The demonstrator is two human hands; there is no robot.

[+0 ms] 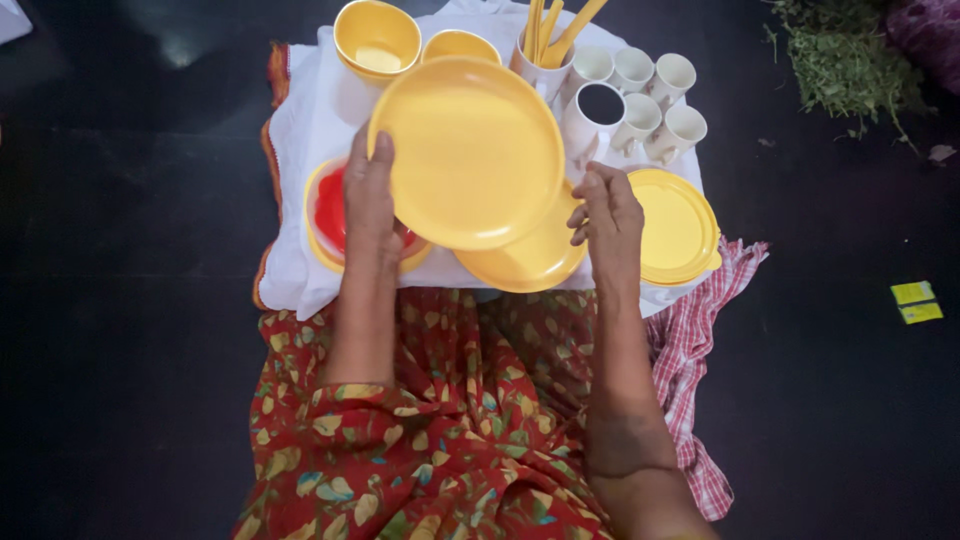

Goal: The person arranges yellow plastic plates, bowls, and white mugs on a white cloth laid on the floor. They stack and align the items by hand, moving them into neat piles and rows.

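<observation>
My left hand [370, 200] grips the left rim of a large yellow plate [470, 150], holding it tilted above the white cloth [300, 150]. My right hand [608, 225] holds the right edge of a second yellow plate [530, 262] that sits lower, partly hidden under the first. Beneath my left hand lies a red plate [328, 212] on a yellow one. A stack of smaller yellow plates [680, 225] rests just right of my right hand.
Two yellow bowls [377, 40] stand at the back of the cloth. Several white cups [640, 95] and a cup holding yellow utensils [550, 40] stand at the back right. A red checked cloth [695, 340] lies on the dark floor. Greens [850, 60] lie far right.
</observation>
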